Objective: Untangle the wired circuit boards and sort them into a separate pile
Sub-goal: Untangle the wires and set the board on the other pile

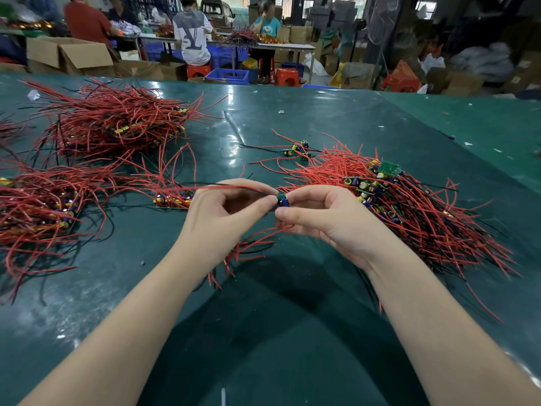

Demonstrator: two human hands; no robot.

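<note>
Red and black wires (pixel 409 218), green boards (pixel 388 167), dark green table (pixel 292 118)

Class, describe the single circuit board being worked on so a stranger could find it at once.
Start at the green table, then find the two hands meeting at its middle. Between the left hand and right hand sits a small circuit board. Unlike the piled boards, it is pinched off the table.

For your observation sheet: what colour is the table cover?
Dark green, glossy table cover, seen in the head view, the only one.
</note>
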